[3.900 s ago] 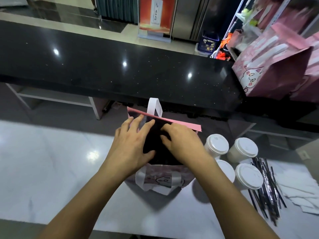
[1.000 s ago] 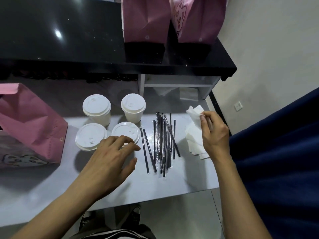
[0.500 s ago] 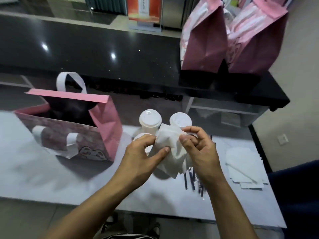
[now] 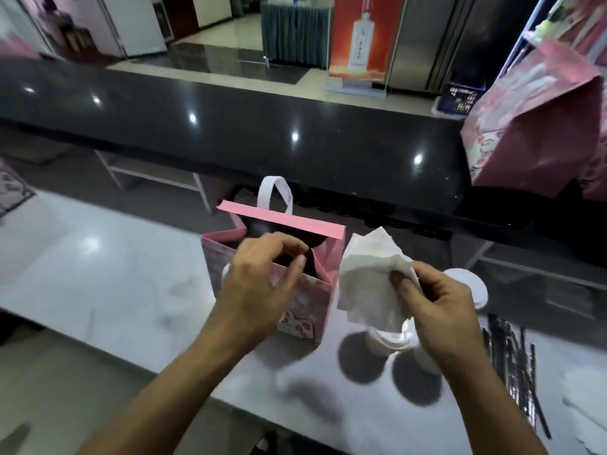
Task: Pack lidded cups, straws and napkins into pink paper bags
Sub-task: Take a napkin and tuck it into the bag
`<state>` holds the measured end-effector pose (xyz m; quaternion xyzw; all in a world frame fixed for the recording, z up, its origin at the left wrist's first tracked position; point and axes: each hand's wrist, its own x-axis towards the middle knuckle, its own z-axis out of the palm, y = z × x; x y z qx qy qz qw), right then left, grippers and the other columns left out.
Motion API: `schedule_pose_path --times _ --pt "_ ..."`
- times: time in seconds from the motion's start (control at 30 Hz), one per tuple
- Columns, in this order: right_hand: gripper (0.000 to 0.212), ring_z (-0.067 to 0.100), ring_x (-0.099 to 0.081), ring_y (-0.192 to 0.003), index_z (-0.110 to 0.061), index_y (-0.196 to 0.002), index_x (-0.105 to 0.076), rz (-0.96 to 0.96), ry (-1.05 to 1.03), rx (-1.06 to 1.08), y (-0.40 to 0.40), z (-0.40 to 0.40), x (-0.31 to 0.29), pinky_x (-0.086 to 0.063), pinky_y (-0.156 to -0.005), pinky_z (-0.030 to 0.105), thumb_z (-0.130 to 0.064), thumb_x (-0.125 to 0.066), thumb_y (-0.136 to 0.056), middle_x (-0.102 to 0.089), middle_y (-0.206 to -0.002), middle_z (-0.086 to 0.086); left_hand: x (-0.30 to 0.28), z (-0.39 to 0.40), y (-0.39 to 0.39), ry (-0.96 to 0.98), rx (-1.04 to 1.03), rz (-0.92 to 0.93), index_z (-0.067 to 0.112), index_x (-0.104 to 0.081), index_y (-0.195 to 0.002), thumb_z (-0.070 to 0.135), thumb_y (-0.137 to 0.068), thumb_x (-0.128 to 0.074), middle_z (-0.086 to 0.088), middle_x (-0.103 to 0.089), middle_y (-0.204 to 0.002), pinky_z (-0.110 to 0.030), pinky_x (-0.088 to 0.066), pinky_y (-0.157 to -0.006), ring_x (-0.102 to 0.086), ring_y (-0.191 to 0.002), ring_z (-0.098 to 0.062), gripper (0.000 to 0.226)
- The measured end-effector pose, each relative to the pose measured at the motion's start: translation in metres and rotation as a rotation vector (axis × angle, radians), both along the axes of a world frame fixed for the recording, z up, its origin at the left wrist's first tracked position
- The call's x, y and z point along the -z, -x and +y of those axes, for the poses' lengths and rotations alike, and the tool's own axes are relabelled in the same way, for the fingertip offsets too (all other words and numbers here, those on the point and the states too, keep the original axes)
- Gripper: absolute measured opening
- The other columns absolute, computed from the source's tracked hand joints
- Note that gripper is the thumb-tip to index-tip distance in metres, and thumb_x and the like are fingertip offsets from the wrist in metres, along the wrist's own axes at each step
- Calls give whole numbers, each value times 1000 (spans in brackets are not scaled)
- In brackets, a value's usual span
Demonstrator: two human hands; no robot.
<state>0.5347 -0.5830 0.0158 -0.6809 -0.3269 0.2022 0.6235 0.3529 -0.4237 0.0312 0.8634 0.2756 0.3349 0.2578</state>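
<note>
The right hand pinches 1 white napkin just right of the open pink bag, its long axis upright, free corner pointing up. The left hand, fingers curled, pinches the bag's near rim.
</note>
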Motion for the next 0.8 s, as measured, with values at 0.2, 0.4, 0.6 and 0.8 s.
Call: schedule_pose_path --times 0.2,0.4,0.6,0.8 --pt "16 9 -69 -80 -27 -96 -71 -147 40 162 10 56 -35 -57 -68 30 -12 -69 -92 -74 -87 -11 -5 110 24 -273 -92 241 22 -71 -99 22 -89 -71 3 -72 -91 -38 -38 -91 -57 -94 -22 9" --pt "14 5 -63 -81 -26 -103 -72 -614 49 205 38 111 -54 -50 -65 19 -18 -65 -94 -68 -89 -14 6 160 22 -323 138 510 36 -71 -106 42 -78 -79 9 -70 -116 -47 -16 -120 -48 -134 -23 30" --pt "12 26 -63 -76 -10 -97 -73 -1306 65 28 63 156 -23 -51 -66 40 -3 -67 -88 -69 -91 3 25 178 30 -277 264 707 40 -24 -153 81 -65 -62 8 -17 -166 -52 4 -124 9 -155 -27 104" --pt "13 27 -60 -73 -11 -84 -66 -1483 287 -118 67 183 1 -49 -63 40 1 -68 -81 -66 -86 6 38 187 29 -153 309 609 39 1 -158 81 -59 -67 9 -12 -166 -44 8 -124 17 -153 -20 127"
